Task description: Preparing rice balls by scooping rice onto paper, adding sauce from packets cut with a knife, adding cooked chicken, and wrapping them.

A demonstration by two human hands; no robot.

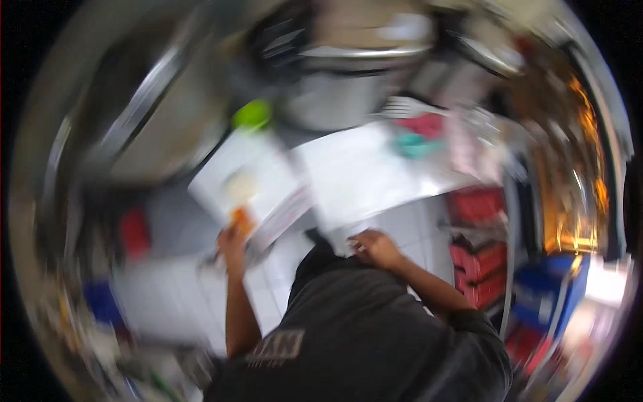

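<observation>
The picture is blurred by motion. My left hand point(232, 243) is at the near corner of a white box or board point(271, 171), against a small orange thing point(242, 220); whether the fingers grip it is not clear. Just beyond the orange thing lies a pale round thing point(241, 187). My right hand point(370, 246) is by the near edge of a white tabletop point(351, 176), fingers bent around something small and whitish point(355, 244) that I cannot make out. A bright green round object point(252, 115) stands at the far corner of the white box.
A teal bowl-like thing point(416, 145) and a pink-red item point(424, 124) lie on the table's far right. Red crates or drawers point(479, 271) stand below it, with a blue container point(540, 296) beyond. A red object point(134, 233) lies on the grey surface at left.
</observation>
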